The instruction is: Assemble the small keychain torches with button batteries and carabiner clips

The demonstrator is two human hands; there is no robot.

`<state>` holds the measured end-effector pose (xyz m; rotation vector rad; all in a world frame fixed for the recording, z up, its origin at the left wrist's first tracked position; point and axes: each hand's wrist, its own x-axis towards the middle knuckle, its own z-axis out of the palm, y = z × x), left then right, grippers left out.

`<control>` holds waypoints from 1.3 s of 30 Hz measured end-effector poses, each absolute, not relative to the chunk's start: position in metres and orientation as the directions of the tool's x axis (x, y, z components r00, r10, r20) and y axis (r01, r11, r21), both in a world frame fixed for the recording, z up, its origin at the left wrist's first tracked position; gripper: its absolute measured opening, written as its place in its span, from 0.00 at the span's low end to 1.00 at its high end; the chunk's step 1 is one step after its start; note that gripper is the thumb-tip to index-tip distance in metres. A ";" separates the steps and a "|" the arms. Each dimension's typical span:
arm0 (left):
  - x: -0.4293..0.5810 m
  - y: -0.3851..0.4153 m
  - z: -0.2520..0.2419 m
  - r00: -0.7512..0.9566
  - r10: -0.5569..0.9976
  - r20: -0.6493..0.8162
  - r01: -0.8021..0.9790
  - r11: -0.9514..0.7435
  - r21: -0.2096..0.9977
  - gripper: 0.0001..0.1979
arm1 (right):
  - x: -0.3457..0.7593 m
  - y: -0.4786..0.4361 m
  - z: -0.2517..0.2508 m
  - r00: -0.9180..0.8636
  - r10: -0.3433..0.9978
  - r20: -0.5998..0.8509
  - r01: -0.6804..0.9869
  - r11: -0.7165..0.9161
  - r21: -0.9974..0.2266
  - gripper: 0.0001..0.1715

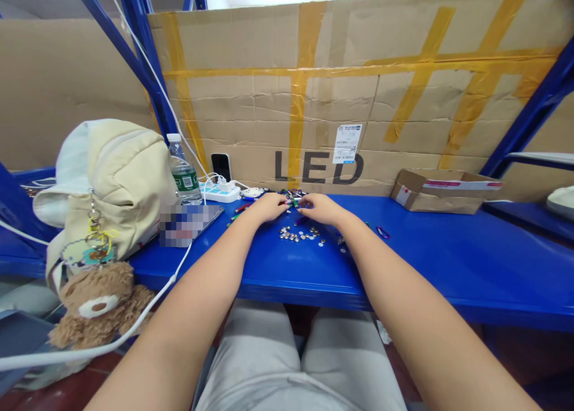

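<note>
Both of my hands are over the far part of the blue table [287, 264], a small gap apart. My left hand [270, 207] has its fingers bent at a small light-coloured piece, too small to identify. My right hand [319, 209] has curled fingers beside the same spot; what they hold, if anything, cannot be made out. Behind the fingers lies a pile of small colourful metallic pieces [293, 193]. Several small round silvery discs [289, 234] are scattered nearer me. A purple ring-shaped piece [382, 232] lies right of my right forearm.
A cream bag [130, 177] with a teddy bear [101, 303], a water bottle [185, 174], a phone [192, 222] and a power strip [222, 191] are left. An open cardboard box [442, 198] stands right. Cardboard [251, 112] rises behind; a white cable [173, 279] crosses left.
</note>
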<state>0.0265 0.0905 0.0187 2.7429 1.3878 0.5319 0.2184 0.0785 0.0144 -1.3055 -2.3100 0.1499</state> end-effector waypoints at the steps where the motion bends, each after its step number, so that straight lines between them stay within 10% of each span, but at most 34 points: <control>1: 0.025 0.091 0.020 0.506 0.801 0.320 0.800 -0.574 0.174 0.12 | 0.214 0.080 0.011 -0.456 0.808 0.373 0.769 0.569 -0.293 0.14; 10: 0.026 0.090 0.022 0.454 0.807 0.377 0.821 -0.543 0.174 0.13 | 0.195 0.091 -0.001 -0.581 0.758 0.297 0.750 0.640 -0.167 0.12; 39: 0.025 0.082 0.019 0.613 0.772 0.165 0.741 -0.635 0.217 0.10 | 0.204 0.089 -0.001 -0.245 0.902 0.355 0.614 0.428 -0.664 0.13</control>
